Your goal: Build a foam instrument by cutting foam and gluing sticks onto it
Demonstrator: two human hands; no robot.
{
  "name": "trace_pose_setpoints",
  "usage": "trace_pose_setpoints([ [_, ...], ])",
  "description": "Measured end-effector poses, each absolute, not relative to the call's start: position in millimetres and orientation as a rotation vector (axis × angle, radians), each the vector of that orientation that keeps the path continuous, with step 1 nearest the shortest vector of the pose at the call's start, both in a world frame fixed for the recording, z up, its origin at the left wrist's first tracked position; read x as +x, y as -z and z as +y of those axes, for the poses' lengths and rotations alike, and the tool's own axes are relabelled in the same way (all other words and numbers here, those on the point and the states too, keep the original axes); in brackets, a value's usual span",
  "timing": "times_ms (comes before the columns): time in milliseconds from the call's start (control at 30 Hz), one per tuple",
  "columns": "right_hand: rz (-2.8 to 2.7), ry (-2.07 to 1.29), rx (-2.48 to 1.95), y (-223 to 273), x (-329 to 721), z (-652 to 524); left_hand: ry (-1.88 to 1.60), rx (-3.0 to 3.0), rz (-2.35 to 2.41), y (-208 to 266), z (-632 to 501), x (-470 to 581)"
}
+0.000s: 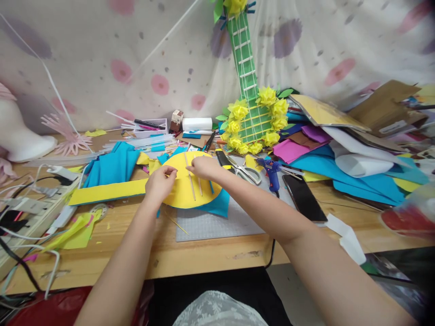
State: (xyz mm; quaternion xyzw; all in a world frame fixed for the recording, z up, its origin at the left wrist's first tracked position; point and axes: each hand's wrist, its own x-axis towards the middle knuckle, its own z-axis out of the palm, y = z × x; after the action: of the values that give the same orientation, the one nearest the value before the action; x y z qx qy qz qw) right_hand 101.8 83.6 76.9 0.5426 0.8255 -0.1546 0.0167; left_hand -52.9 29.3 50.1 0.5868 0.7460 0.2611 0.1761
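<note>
A yellow guitar-shaped cutout lies flat on the table, with a round body (176, 192) and a long neck (108, 192) pointing left. Blue shows under its edges. Thin pale sticks (191, 181) run across the body, and a short blue strip (211, 187) is at its right side. My left hand (160, 182) rests over the join of neck and body, thumb and forefinger pinched; what they hold, if anything, is too small to name. Above the sticks, my right hand (204, 167) is closed, fingertips beside the leftmost stick; its grip is hidden.
A green paper guitar (249, 77) with yellow flowers stands at the back. Right of the cutout are scissors (246, 172), a blue glue gun (272, 172) and a phone (304, 198). Blue paper (306, 158) is piled right; a power strip (41, 217) with cables lies left.
</note>
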Motion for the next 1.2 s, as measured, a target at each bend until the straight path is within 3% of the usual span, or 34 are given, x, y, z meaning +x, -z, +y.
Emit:
trace_pose_setpoints([
  [167,2.657,0.653,1.983,-76,157,87,-0.622,1.797,2.075,-54,78,-62],
  [533,2.596,0.852,2.685,-12,238,82,-0.571,1.956,1.937,-48,112,-51],
  [1200,2.428,0.796,2.708,6,240,75,-0.471,1.999,2.037,-52,116,-46],
])
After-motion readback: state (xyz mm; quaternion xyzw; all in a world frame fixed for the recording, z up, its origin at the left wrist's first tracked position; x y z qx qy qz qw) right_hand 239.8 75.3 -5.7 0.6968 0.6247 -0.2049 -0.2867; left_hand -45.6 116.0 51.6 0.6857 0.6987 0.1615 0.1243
